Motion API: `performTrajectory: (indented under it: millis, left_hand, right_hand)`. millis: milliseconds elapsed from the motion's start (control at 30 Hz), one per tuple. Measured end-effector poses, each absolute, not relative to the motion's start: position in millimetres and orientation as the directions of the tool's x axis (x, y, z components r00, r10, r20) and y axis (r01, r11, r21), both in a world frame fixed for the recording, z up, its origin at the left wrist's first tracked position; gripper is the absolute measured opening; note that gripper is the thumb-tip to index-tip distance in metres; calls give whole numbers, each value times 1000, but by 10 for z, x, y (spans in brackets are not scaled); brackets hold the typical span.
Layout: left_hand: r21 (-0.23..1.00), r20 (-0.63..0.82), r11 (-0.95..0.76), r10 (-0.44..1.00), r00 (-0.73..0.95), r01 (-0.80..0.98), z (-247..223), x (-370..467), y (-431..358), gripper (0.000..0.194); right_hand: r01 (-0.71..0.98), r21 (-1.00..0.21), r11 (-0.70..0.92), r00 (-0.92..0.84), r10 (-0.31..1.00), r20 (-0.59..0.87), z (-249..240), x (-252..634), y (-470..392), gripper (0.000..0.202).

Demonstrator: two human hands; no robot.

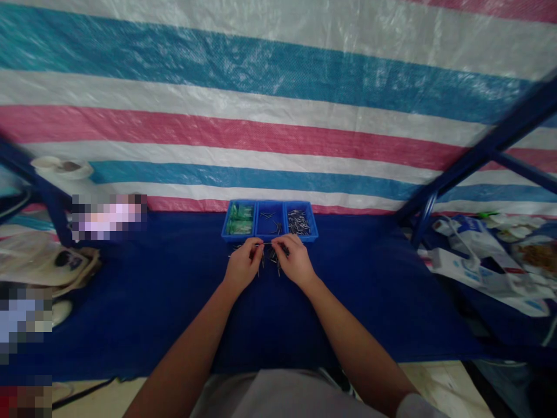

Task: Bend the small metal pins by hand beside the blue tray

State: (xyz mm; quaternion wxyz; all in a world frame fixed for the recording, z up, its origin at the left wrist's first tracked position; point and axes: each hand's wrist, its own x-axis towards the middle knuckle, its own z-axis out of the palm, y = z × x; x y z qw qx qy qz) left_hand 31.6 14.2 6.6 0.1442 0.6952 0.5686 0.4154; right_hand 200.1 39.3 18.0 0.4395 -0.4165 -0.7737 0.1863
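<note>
Head view: left hand and right hand pinch 1 rod (each grip closed) near a 3-compartment tray.

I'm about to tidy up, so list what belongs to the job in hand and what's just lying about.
In the job:
thin rod, in left hand and right hand
blue tray
green packets
slim pieces in and near the tray

Apparently lying about:
white roll, left
plastic bag, left
white box, right
</note>
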Motion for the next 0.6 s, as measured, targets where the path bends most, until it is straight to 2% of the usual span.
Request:
performTrajectory:
  millis: [200, 600]
  left_hand:
    - [670, 417, -314, 909, 9, 672, 71, 316, 136, 18]
    - [708, 326, -267, 945, 33, 654, 108, 294, 123, 20]
  right_hand:
    - [480, -656, 583, -266, 809, 524, 194, 2002, 385, 11]
    - [449, -663, 599, -261, 798, 544, 210, 1988, 377, 12]
